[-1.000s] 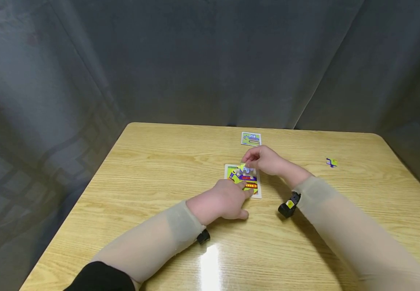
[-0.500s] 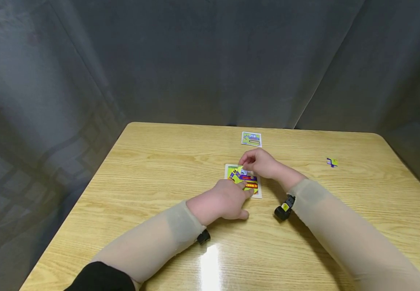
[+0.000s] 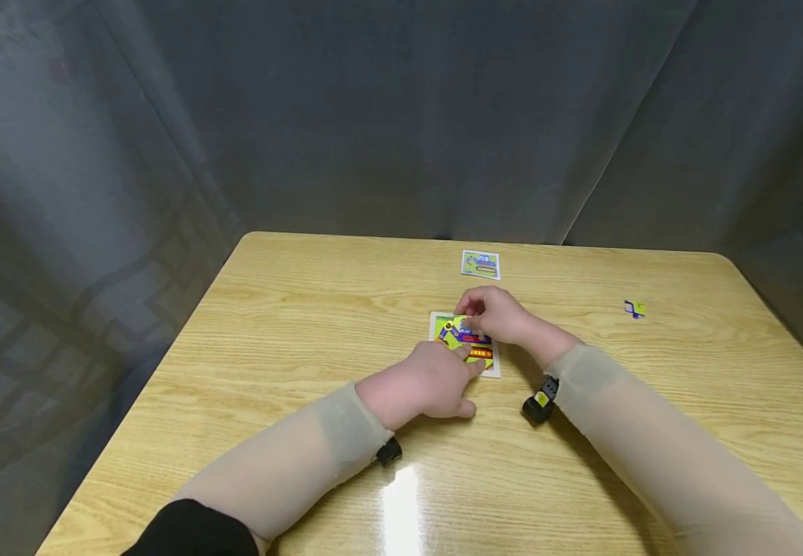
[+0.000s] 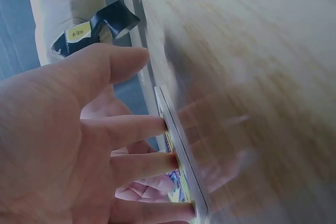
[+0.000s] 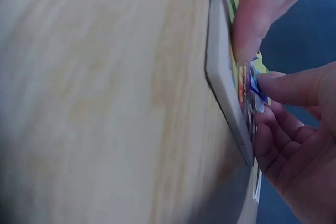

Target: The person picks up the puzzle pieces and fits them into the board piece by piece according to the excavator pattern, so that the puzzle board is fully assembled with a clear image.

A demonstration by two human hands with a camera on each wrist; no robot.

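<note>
Left hand (image 3: 424, 384) lay flat with straight fingers steadying the puzzle board (image 3: 462, 342), right hand (image 3: 495, 313) pinched a half-hidden puzzle piece (image 5: 255, 88) over it, mid wooden tabletop (image 3: 290, 324), grey curtain (image 3: 401, 116) behind.

A small jigsaw puzzle board (image 3: 464, 344) lies flat near the middle of the wooden surface (image 3: 290, 324), a white-framed rectangle whose picture shows a purple digger on bright yellow-green, with a red and yellow striped band low down. A little blue and white puzzle piece (image 5: 255, 88) sits at the board's far half, pinched at its edge and tilted slightly off the picture. From the wrist views the board reads as a thin, pale slab resting on the wood.
</note>
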